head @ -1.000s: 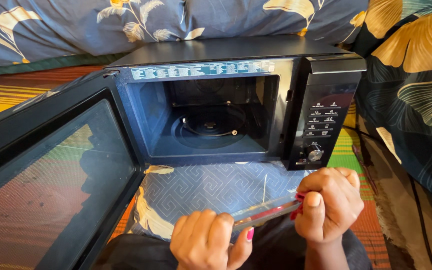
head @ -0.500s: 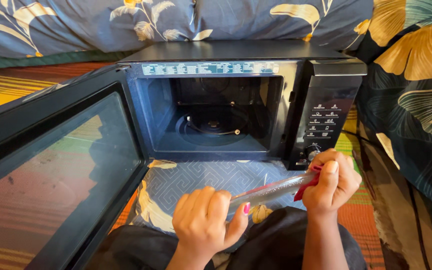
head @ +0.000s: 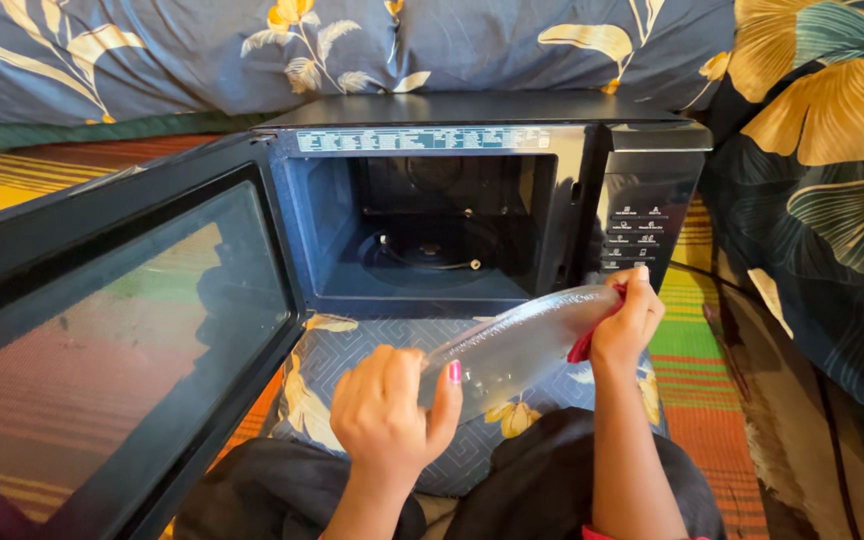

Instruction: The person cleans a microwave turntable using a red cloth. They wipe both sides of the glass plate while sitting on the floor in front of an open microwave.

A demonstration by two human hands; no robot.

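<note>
Front and centre, before the open microwave (head: pixel 472 200): clear glass plate (head: pixel 512 345), round and tilted, far edge up to the right, near edge down to the left. Left hand (head: pixel 387 410) curled shut on the near rim, thumb with pink nail laid over the glass, fingers tucked beneath. Right hand (head: pixel 630 318) pinched shut on the far rim, holding a red cloth (head: pixel 584 345) against the glass. Plate held in the air above a patterned cushion (head: pixel 352 350), just outside the oven mouth, level with the bottom of the control panel (head: pixel 637 235). Oven cavity dark, roller ring (head: pixel 427 255) on its floor. Door (head: pixel 122 330) swung wide to the left, glass catching striped reflections. Floral bedding (head: pixel 352 50) behind and to the right, striped mat (head: pixel 697 350) under it all. Dark-clothed knees at bottom edge.
</note>
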